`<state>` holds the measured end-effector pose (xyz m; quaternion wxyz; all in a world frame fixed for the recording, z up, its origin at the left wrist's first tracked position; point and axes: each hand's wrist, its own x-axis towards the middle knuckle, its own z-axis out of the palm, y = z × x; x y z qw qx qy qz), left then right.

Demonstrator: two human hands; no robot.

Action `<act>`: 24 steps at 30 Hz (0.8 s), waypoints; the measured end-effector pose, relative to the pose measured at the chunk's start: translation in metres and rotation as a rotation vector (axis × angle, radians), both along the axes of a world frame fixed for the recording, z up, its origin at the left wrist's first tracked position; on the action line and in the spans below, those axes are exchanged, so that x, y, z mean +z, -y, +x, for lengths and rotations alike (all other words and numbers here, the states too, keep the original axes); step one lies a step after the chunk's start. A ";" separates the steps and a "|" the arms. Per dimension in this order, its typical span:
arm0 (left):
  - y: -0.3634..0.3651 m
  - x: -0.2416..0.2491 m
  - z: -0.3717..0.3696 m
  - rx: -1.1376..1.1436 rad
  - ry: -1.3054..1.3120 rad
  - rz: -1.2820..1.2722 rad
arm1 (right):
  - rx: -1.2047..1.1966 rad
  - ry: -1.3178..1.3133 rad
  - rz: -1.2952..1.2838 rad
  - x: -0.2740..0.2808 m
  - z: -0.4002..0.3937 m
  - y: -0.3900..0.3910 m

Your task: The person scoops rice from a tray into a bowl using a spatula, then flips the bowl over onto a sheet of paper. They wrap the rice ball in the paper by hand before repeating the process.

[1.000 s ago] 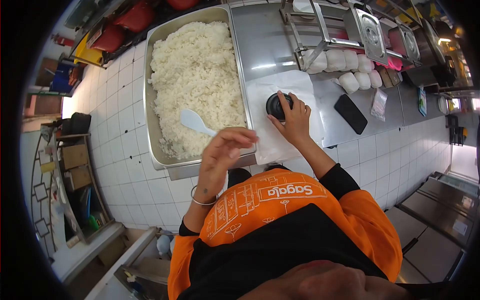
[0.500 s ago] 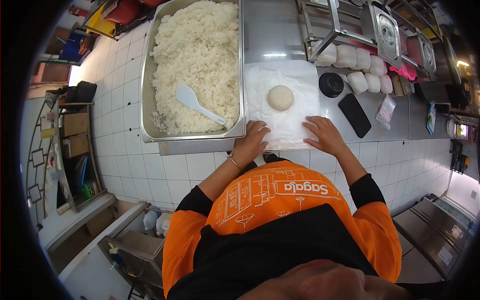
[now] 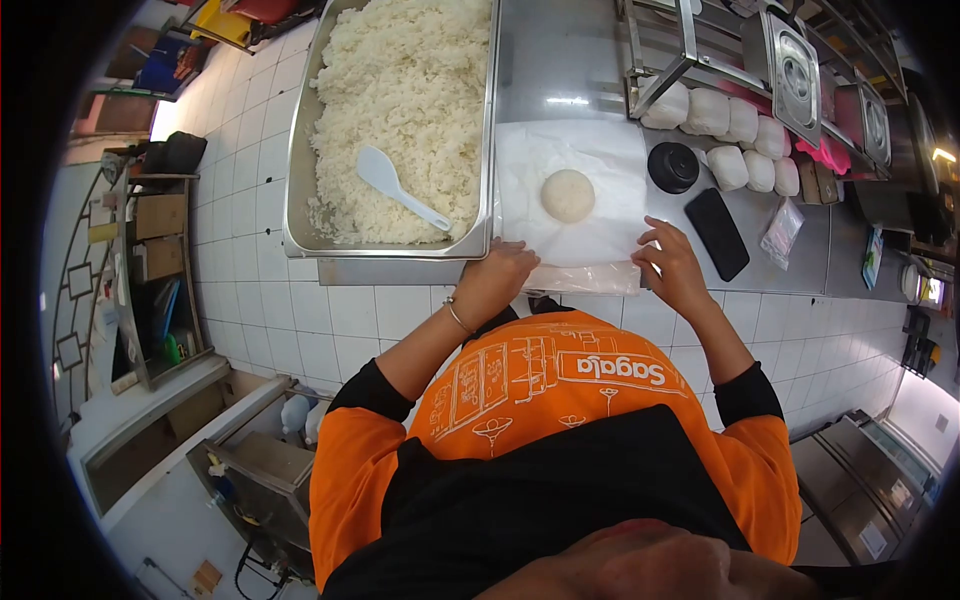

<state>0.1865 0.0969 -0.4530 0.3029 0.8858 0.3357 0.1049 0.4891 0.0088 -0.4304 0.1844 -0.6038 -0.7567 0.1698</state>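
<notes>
A round, flat-topped portion of rice (image 3: pixel 568 196) sits on white paper sheets (image 3: pixel 620 160) laid over clear plastic (image 3: pixel 585 279) at the counter's front edge. My left hand (image 3: pixel 500 275) is at the near left corner of the sheets, fingers pressed together on the paper's edge. At the near right corner, my right hand (image 3: pixel 672 266) has thumb and fingertips closed on the sheet's edge. To the left, a deep metal tray (image 3: pixel 470 242) holds loose white rice (image 3: pixel 400 90), with a pale paddle (image 3: pixel 390 185) lying on top.
Right of the sheets are a black round mould (image 3: pixel 673 167), a black phone (image 3: pixel 717 234) and a small plastic packet (image 3: pixel 781 234). Several wrapped white portions (image 3: pixel 708 112) stand behind them, near a metal rack (image 3: pixel 688 40) and lidded steel containers (image 3: pixel 795 75).
The near edge of the white paper has lifted off the plastic beneath, uncovering a strip of it. My right hand has drawn its fingers together at the corner. The view has shifted slightly.
</notes>
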 end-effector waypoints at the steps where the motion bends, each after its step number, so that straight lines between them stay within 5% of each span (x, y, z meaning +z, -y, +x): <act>1: 0.000 0.006 0.002 0.002 -0.004 0.001 | 0.002 -0.004 0.001 0.004 -0.001 -0.001; 9: 0.000 0.036 0.003 0.241 -0.043 -0.452 | -0.024 -0.375 -0.438 0.016 0.010 -0.012; 13: 0.007 0.018 -0.003 0.243 0.127 -0.303 | -0.070 -0.556 -0.507 0.014 0.016 -0.019; 16: 0.009 0.010 -0.007 0.278 0.018 -0.368 | -0.117 -0.453 -0.529 0.022 0.008 -0.015; 19: 0.014 -0.006 -0.015 0.226 0.165 -0.405 | 0.006 -0.159 -0.268 -0.004 0.011 -0.003; 21: 0.022 -0.025 -0.022 0.193 0.231 -0.152 | -0.004 -0.261 -0.290 -0.021 0.020 0.003; 24: 0.017 -0.030 -0.023 0.157 0.411 -0.100 | -0.140 -0.546 -0.324 -0.028 0.021 0.003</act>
